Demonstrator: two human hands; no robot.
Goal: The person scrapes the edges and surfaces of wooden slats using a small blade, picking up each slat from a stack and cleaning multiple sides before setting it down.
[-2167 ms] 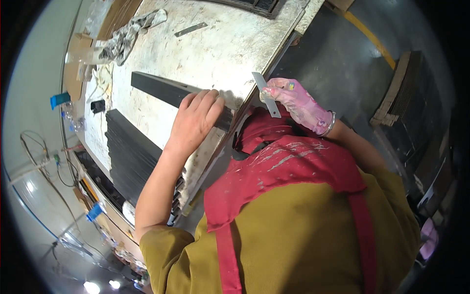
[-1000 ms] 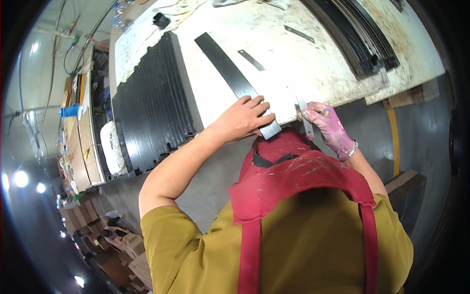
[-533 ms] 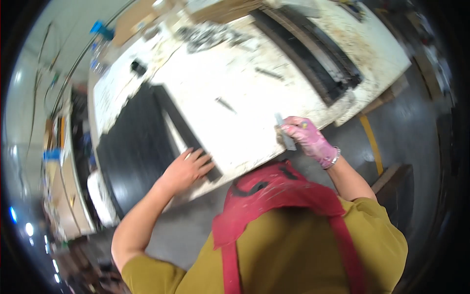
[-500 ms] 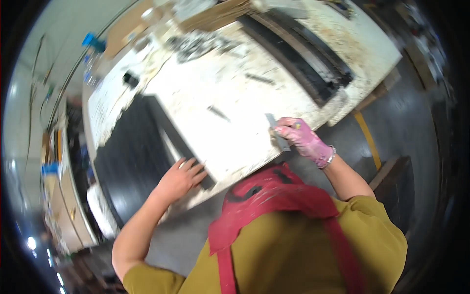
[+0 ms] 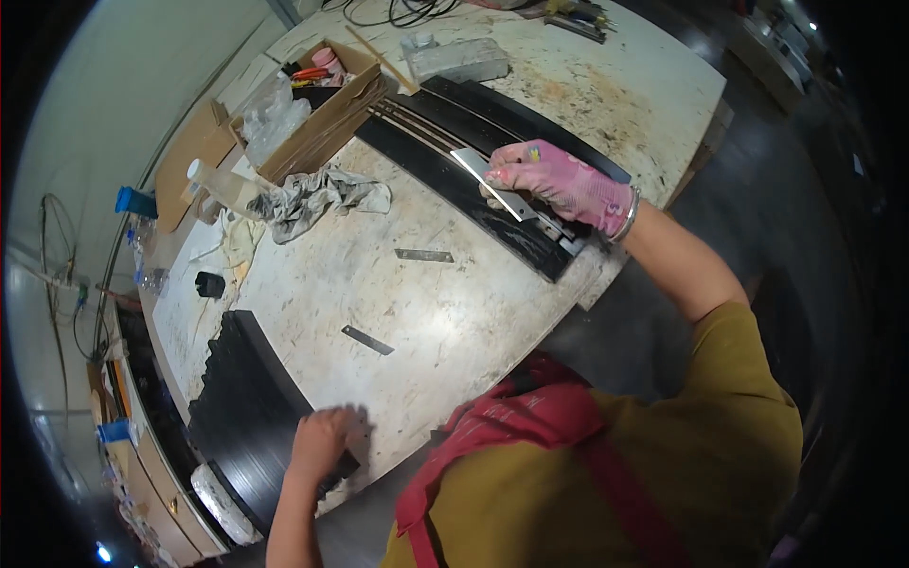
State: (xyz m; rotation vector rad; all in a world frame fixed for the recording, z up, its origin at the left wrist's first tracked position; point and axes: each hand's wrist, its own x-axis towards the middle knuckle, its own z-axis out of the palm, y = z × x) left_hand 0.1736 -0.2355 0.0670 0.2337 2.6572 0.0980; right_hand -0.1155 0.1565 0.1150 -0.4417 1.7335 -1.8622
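My right hand (image 5: 563, 185), in a stained pink glove, pinches a flat grey metal blade (image 5: 471, 163) with a slanted end. It is above a set of long black strips (image 5: 440, 185) at the table's right side. My bare left hand (image 5: 320, 443) is at the near edge of a stack of black strips (image 5: 248, 417) on the left. Its fingers are curled down with the tips hidden, so what they hold, if anything, does not show. Between the hands lie a small dark metal blade (image 5: 367, 340) and a second grey blade (image 5: 424, 256).
The worn white table (image 5: 464, 317) carries a crumpled grey rag (image 5: 327, 201), a clear bottle (image 5: 222, 187) and a small black cup (image 5: 209, 284). A cardboard box (image 5: 322, 133) with plastic wrap and tools stands at the back, by a pale block (image 5: 459, 61).
My right hand has carried the metal blade away from the table's near edge to above the right-hand strips. My left hand has curled its spread fingers. The gap beside the left-hand stack no longer shows.
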